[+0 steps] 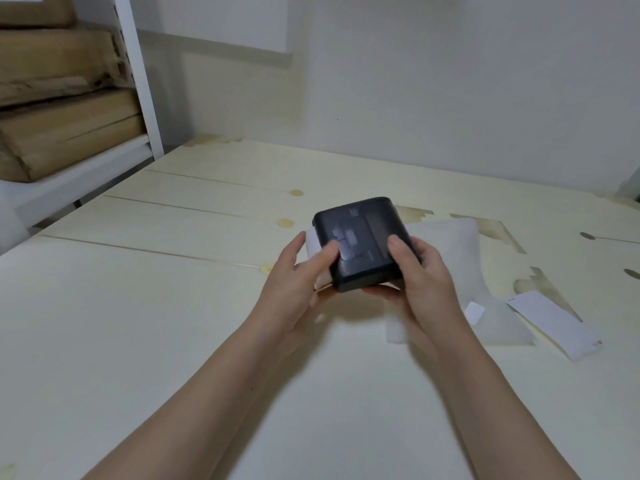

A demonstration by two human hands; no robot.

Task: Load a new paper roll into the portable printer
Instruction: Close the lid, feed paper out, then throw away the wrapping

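Note:
A small black portable printer is held above the table in both hands, its flat face turned up toward me. My left hand grips its left side with the thumb on top. My right hand grips the right side, thumb pressed on the top face. White paper sticks out from the printer's left edge, behind my left thumb. The roll itself is hidden.
The pale wooden table carries a white foam wrapper under and right of the printer, a small white sticker and a white paper strip at the right. A white shelf with cardboard boxes stands at the far left.

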